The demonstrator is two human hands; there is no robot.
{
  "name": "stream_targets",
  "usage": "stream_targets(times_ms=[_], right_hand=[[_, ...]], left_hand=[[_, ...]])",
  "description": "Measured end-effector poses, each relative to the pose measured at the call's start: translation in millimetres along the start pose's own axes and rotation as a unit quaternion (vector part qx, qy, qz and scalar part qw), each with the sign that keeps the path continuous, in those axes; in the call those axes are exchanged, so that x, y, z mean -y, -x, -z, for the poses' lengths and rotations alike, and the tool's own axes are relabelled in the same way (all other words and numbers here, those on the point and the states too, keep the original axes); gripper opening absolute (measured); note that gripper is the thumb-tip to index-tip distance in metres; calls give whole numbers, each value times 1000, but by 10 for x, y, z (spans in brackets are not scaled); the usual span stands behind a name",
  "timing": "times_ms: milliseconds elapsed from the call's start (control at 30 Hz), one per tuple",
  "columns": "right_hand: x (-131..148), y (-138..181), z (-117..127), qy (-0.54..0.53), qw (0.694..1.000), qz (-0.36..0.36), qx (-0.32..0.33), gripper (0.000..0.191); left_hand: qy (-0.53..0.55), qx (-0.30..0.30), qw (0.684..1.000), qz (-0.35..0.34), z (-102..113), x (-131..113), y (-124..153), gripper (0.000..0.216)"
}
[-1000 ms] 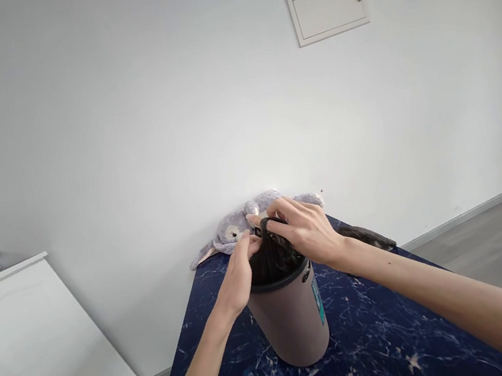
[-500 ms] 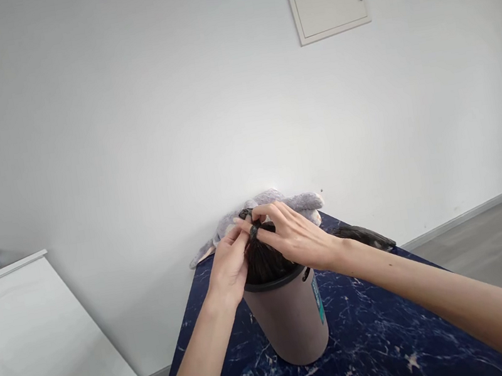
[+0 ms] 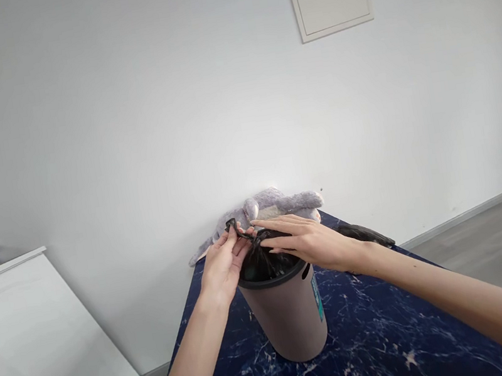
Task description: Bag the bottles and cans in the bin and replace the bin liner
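Observation:
A greyish-brown trash can (image 3: 285,319) with a dark rim stands upright on a dark blue marbled table. Inside it is a black trash bag (image 3: 270,262), its top gathered into a twisted neck. My left hand (image 3: 222,261) pinches the end of that neck, left of the can's mouth. Over the right side of the opening is my right hand (image 3: 304,238), its fingers stretched out beside the gathered plastic and its palm down.
A grey plush toy (image 3: 263,202) lies behind the can against the wall. More black plastic (image 3: 366,234) rests on the table (image 3: 363,329) at the right. A white cabinet (image 3: 45,335) stands at the left.
My right fingers have let go of the bag's neck and straightened out. My left hand has moved slightly left and down, pulling the neck's end to the left. The bag's top sits lower.

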State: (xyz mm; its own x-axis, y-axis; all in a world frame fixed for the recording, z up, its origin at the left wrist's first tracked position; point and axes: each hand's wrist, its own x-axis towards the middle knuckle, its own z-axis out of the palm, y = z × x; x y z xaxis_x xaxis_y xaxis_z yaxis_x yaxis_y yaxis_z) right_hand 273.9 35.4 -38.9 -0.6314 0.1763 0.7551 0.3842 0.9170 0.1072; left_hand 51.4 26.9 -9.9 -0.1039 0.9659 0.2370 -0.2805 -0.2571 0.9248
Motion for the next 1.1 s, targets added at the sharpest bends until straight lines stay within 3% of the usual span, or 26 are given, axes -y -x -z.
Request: stream_targets(times_ms=[233,467,667,833,967,1100], right_hand=[[-205,229,55,-56,988,-127,73,33],[-326,346,122,-50,977,-186,97,37],[-196,24,105,-64,973,-201,99,39],[12,-310,-19,-53,966,-202,153,22],[105,-467,-155,-32,959,-207,189,37],[133,-546,-224,13,950,-214,225,21]], left_hand=[[-134,-18,989,-63,386,-12,-40,34],[-195,-36,977,-78,638,74,-22,54],[-183,-30,979,-81,634,80,112,50],[-168,-36,982,-81,720,134,206,49],[-153,-55,982,-93,884,297,244,54],[-155,-136,976,-72,1211,637,314,63]])
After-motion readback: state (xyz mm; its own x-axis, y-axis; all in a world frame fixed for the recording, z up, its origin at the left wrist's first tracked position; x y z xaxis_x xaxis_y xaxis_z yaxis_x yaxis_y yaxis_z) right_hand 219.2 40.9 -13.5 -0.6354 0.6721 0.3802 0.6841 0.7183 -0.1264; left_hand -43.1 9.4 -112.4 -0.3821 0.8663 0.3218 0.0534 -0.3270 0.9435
